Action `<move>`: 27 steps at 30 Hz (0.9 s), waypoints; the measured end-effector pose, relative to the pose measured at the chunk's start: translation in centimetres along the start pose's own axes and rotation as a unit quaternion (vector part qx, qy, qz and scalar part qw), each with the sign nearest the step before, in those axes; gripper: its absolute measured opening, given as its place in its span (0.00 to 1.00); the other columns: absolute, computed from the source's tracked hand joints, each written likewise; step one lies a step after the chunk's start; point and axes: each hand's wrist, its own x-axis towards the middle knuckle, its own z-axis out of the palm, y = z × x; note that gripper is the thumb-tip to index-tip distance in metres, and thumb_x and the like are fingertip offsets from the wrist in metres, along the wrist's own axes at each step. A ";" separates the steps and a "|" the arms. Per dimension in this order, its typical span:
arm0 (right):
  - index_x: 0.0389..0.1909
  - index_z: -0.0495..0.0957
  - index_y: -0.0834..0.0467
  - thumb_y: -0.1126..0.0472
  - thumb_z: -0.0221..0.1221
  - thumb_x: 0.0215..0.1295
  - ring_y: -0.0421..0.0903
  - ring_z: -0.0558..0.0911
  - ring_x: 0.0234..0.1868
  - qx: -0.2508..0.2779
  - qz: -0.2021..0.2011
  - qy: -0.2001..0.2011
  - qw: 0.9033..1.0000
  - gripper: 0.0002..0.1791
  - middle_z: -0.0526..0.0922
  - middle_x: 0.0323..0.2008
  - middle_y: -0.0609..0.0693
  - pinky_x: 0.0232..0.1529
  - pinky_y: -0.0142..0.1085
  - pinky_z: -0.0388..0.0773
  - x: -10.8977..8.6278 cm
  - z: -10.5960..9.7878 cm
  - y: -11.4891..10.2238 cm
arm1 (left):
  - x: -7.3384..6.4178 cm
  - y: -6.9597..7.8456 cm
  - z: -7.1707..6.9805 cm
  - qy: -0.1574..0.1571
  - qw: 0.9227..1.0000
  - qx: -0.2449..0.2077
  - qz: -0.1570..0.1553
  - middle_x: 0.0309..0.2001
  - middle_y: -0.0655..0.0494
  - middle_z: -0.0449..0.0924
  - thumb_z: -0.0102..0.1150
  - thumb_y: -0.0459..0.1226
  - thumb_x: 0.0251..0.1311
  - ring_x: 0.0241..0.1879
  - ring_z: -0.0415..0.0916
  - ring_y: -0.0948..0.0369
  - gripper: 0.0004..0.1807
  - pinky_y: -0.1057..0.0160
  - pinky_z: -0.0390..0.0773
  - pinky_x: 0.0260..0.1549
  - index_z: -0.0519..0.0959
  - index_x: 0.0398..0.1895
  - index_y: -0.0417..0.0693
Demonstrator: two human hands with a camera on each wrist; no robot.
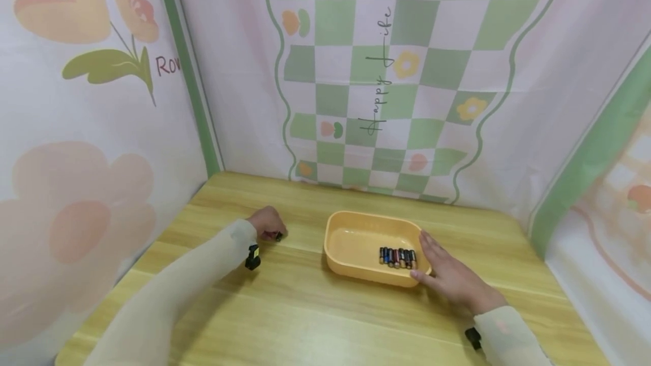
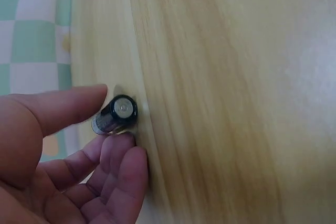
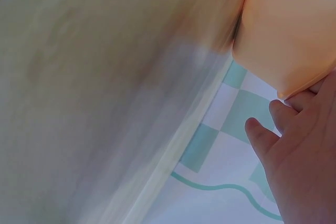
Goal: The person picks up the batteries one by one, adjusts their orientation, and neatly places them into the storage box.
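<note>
At the left of the table, my left hand (image 1: 268,222) is low over the wood and pinches a battery (image 2: 116,113) between thumb and fingers. The battery has a dark wrap, and its flat silver end faces the left wrist camera. My right hand (image 1: 454,275) rests against the right end of a yellow plastic tray (image 1: 351,274), its fingers fairly straight along the rim and its thumb at the near corner. Inside that tray, several batteries (image 1: 398,257) lie side by side in a row near the right end.
The wooden table (image 1: 285,309) carries the tray right of its middle. A fabric curtain (image 1: 351,72) with green checks hangs behind the back edge, and other printed curtains flank both sides. Dark straps (image 1: 252,257) circle the wrists.
</note>
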 end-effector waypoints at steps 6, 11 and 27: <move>0.77 0.38 0.58 0.36 0.50 0.70 0.60 0.47 0.74 -0.005 0.007 -0.003 1.000 0.49 0.38 0.77 0.55 0.68 0.58 0.54 -0.1 0.1 -0.1 | 0.0 0.3 0.2 0.006 1.000 0.007 0.003 0.23 0.49 0.77 0.68 0.31 0.53 0.21 0.73 0.59 0.06 0.64 0.82 0.19 0.79 0.26 0.40; 0.77 0.38 0.59 0.36 0.50 0.70 0.61 0.48 0.73 -0.008 0.003 -0.001 1.000 0.49 0.38 0.77 0.55 0.68 0.58 0.55 -0.1 0.0 -0.2 | -0.1 0.0 0.0 -0.010 0.999 -0.043 0.007 0.29 0.48 0.77 0.64 0.29 0.55 0.26 0.75 0.57 0.06 0.63 0.83 0.23 0.78 0.34 0.38; 0.77 0.38 0.58 0.36 0.49 0.70 0.61 0.48 0.74 -0.010 0.008 -0.003 1.000 0.49 0.37 0.77 0.54 0.69 0.58 0.54 -0.1 0.1 -0.2 | 0.2 -0.5 -0.6 -0.101 0.970 -0.219 0.031 0.32 0.49 0.78 0.58 0.30 0.64 0.26 0.75 0.60 0.16 0.64 0.84 0.30 0.74 0.54 0.34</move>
